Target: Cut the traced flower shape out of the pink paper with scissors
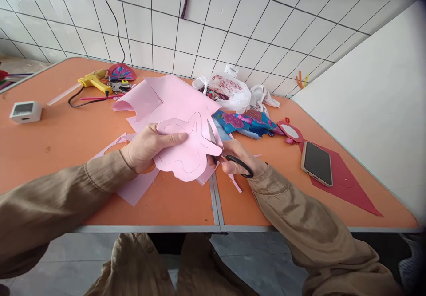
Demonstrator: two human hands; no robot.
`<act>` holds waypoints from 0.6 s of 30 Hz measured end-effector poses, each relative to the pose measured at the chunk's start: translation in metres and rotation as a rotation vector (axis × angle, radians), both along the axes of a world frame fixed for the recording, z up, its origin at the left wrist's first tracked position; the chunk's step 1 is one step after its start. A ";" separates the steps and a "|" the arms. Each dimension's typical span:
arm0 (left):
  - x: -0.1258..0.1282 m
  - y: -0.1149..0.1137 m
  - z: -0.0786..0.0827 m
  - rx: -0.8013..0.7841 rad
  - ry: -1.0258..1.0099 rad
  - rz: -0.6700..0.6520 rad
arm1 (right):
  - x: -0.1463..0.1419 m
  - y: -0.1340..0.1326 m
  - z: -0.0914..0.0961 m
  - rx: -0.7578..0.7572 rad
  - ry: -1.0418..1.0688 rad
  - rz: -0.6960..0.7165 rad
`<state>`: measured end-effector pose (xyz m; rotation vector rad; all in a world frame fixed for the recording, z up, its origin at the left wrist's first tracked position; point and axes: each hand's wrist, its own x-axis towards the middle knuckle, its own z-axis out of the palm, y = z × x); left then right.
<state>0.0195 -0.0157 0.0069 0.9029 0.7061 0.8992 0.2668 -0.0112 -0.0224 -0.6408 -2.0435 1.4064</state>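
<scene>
- The pink lobed sheet (176, 157) hangs between both hands above the table (176, 207), at 3 o'clock from the left hand (143, 148) and 9 o'clock from the right hand (238, 156).
- The left hand is clamped on the sheet, thumb laid across its face; the right hand is curled around the black handles of the scissors (230, 157).
- From the handles, the visible steel blade aims toward 11 o'clock, its tip next to a drawn lobe; the second blade is hard to make out.
- The right hand is nearer the sheet's narrow 3 o'clock lobe. The sheet is broad, without a clear long axis.
- Its face is smooth and matte, with thin dark curving lines inside a wavy edge.
- At 12 o'clock lie larger pink sheets (178, 94), one side curling up.
- At 1 o'clock, shiny blue floral fabric (251, 122) sits crumpled below a thin, wrinkled plastic bag (238, 92).
- At 3 o'clock, a glossy phone (317, 163) rests on flat red sheet material (353, 189).
- At 10 o'clock lies a yellow glue gun (95, 82).
</scene>
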 end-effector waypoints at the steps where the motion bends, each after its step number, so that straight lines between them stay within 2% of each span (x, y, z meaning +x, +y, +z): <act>1: 0.000 0.000 0.000 -0.006 0.000 0.001 | 0.001 0.001 0.000 0.004 0.015 0.006; 10: -0.002 0.003 -0.002 -0.030 -0.004 0.047 | 0.009 0.007 -0.009 -0.110 0.038 0.071; 18: -0.001 0.002 0.001 -0.034 0.057 0.046 | 0.003 0.004 -0.008 -0.042 0.031 0.026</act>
